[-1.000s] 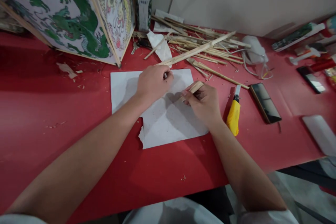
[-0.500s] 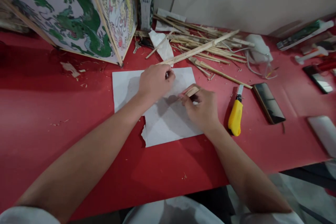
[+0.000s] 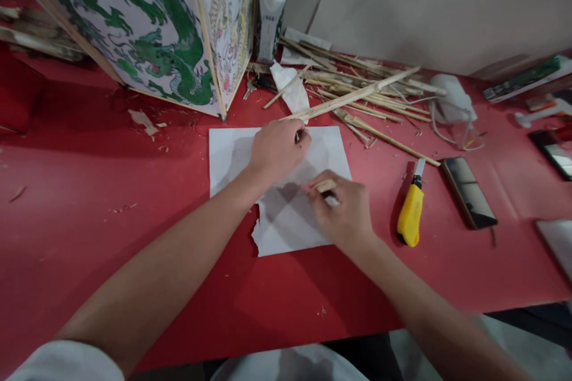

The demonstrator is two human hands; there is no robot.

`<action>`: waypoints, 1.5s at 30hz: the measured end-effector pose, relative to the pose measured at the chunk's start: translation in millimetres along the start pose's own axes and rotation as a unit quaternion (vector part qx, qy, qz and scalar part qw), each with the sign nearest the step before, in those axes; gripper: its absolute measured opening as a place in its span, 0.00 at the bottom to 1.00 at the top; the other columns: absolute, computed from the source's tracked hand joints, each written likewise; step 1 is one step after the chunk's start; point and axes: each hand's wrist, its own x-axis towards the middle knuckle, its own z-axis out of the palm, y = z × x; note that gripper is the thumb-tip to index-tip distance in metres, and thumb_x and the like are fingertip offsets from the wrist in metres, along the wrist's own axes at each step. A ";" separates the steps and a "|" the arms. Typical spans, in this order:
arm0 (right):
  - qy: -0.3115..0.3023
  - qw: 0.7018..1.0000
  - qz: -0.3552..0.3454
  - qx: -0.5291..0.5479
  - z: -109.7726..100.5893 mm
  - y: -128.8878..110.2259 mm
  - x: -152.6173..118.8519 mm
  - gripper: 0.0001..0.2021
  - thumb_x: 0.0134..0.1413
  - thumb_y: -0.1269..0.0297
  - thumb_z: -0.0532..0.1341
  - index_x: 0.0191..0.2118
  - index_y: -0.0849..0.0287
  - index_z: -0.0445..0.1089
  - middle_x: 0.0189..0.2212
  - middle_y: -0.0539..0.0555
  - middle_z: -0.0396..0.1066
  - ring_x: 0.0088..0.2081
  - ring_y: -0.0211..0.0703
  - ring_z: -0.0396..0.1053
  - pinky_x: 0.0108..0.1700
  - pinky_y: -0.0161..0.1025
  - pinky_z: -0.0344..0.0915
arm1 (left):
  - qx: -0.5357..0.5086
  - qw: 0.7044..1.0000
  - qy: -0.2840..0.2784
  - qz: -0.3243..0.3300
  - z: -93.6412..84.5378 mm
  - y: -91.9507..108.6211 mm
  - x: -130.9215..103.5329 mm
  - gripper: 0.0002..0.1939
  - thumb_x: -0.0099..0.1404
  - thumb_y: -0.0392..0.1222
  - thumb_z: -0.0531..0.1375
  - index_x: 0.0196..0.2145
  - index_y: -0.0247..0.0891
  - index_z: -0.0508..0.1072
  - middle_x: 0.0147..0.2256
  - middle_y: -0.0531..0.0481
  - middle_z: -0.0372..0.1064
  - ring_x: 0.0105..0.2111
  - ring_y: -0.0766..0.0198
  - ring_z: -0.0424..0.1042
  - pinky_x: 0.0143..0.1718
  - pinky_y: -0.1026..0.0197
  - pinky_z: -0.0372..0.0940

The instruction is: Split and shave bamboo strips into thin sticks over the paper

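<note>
My left hand [image 3: 282, 152] is closed above the upper part of a white sheet of paper [image 3: 286, 232]. What its curled fingers hold, if anything, is hidden. One end of a long bamboo strip [image 3: 357, 95] shows just behind its knuckles; I cannot tell whether they touch. Lower and to the right, my right hand [image 3: 344, 208] pinches a short, pale piece of wood [image 3: 326, 186] over the paper. Its fingertips are blurred. To the right of this hand lies a yellow utility knife [image 3: 410, 211] with its blade out.
Bamboo sticks [image 3: 370, 110] are piled along the wall. A box-shaped lantern [image 3: 165, 53] painted with dragons stands at the back left, beside a carton [image 3: 270, 21]. A phone [image 3: 469, 193] lies right of the knife. Shavings [image 3: 143, 122] dot the red table [image 3: 192, 292].
The whole view has shifted, so the table's things sit lower and farther right. Against the paper, my right hand has come slightly toward me and left. My left hand stays in place.
</note>
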 end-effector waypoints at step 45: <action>0.058 0.998 -0.007 -0.020 -5.0 15.2 27.5 0.09 0.59 0.67 0.65 0.27 0.53 0.70 0.28 0.49 0.75 0.26 0.39 0.67 0.31 0.41 0.61 | 0.010 1.000 -0.017 -0.001 -0.4 1.7 1.8 0.12 0.71 0.43 0.54 0.33 0.43 0.76 0.32 0.46 0.76 0.38 0.56 0.72 0.36 0.55 0.61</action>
